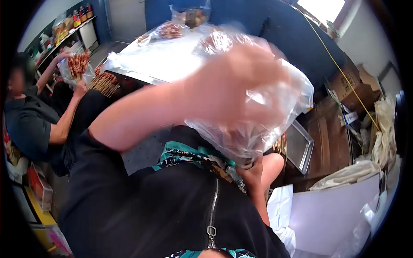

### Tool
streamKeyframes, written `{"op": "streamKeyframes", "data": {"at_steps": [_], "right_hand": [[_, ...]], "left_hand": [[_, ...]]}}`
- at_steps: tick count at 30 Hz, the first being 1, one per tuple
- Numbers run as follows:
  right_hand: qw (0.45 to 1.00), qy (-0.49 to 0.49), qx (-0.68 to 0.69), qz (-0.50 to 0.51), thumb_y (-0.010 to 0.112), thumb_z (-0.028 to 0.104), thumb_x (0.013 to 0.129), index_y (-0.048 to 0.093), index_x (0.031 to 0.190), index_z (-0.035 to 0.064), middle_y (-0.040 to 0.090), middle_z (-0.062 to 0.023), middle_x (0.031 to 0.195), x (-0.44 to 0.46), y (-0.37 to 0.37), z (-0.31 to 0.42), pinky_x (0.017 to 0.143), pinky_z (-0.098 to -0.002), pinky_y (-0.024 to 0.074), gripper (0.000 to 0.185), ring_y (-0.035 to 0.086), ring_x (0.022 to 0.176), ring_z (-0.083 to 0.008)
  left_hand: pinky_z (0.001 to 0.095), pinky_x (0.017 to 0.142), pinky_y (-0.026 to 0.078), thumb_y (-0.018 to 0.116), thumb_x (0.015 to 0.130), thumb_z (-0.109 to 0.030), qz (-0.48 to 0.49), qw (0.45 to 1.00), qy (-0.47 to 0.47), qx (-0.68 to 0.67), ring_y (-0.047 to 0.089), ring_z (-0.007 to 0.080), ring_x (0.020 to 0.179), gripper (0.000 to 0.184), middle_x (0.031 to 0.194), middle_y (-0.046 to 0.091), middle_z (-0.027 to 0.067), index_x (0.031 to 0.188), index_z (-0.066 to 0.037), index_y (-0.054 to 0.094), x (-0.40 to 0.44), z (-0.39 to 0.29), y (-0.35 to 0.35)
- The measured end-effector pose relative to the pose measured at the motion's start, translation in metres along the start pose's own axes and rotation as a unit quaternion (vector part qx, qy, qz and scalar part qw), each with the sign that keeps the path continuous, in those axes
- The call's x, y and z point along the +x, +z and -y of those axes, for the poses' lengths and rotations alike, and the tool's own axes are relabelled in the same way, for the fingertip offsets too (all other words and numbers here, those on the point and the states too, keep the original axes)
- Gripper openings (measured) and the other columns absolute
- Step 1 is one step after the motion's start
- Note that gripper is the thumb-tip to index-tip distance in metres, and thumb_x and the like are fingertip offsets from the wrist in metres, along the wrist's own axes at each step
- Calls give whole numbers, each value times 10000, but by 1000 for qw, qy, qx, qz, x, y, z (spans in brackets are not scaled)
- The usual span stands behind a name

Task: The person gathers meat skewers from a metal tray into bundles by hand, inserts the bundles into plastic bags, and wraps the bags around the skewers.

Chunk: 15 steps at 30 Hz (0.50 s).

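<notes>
A clear plastic bag hangs in front of my chest, crumpled and shiny, its contents hard to make out. My left hand is raised high across the bag's upper part, close to the camera. Motion smears its fingers, so their grip is unclear. Low down by my lap, my right hand is closed around the gathered lower end of the bag. Behind the left hand, a white-covered table carries bagged skewers and another plastic-wrapped bundle.
At the left, a seated person holds a bunch of skewers, with more skewers beside them. A metal tray rests on a brown wooden surface at the right. Cardboard boxes stand by the wall.
</notes>
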State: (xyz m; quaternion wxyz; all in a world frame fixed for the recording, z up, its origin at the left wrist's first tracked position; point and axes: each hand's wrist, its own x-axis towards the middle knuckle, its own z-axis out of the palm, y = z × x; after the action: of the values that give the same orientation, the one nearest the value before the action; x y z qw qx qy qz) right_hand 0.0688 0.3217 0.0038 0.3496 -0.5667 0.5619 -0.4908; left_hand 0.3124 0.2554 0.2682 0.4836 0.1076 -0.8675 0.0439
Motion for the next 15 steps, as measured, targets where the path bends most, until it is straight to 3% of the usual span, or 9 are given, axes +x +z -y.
{"op": "streamKeyframes", "data": {"at_steps": [3,4,6,8,9,11,12,14,15], "right_hand": [[999,-17,-8,37,719,28,600,234,1381,33,519,-117,1180,0,-3,4,885,-315,448,920,538,1061,-211],[999,-30,41,9,736,-7,559,362,1258,22,555,-81,1072,0,3,11,844,-300,446,793,549,976,-186],[999,-29,27,26,724,7,565,291,1326,33,528,-100,1136,-2,-1,2,876,-308,441,876,537,1025,-202],[997,-13,59,47,728,37,569,199,1414,52,490,-119,1225,-3,-1,5,929,-323,426,997,517,1094,-222],[997,-15,59,50,728,37,569,199,1414,52,490,-119,1225,-5,-2,9,929,-323,426,997,517,1094,-222],[998,-51,18,-21,720,-5,553,346,1293,32,531,-77,1117,-8,-1,11,861,-308,435,830,538,1005,-191],[997,-35,62,-19,718,0,552,355,1282,33,532,-74,1106,-10,-3,6,858,-309,437,816,541,995,-188],[998,-29,53,-14,719,-1,550,361,1276,35,532,-71,1097,-11,-10,5,857,-309,437,810,543,986,-188],[999,-23,44,-16,720,-2,549,367,1269,38,532,-68,1088,-9,-11,7,856,-309,438,804,546,976,-188]], "left_hand": [[408,1028,341,630,701,-671,6,980,-120,157,410,362,1261,1029,1356,410,251,1386,18,292,24,67,18],[396,1035,335,608,681,-714,76,968,-193,138,401,373,1262,1082,1360,397,266,1379,51,293,24,81,31],[375,965,397,584,793,-585,207,942,-259,-47,569,307,1068,667,1141,604,200,1140,-17,608,28,89,31],[402,780,458,553,863,-380,204,950,-177,157,607,299,860,331,886,661,121,940,-90,693,20,106,37],[409,767,455,539,872,-364,142,959,-165,179,604,295,844,319,856,659,126,896,-87,697,4,132,40],[381,874,432,544,876,-403,229,888,-365,163,601,276,975,376,978,656,143,1000,-70,666,-12,145,18],[381,874,432,544,876,-403,227,886,-367,167,601,276,975,376,978,656,143,1000,-70,666,-32,150,13],[378,993,364,544,879,-453,18,915,-394,-82,479,276,1204,549,1258,525,190,1249,-49,501,-74,149,18],[394,1070,270,530,879,-496,-41,869,-412,-271,290,275,1344,751,1452,273,201,1406,-45,242,-82,130,21]]}}
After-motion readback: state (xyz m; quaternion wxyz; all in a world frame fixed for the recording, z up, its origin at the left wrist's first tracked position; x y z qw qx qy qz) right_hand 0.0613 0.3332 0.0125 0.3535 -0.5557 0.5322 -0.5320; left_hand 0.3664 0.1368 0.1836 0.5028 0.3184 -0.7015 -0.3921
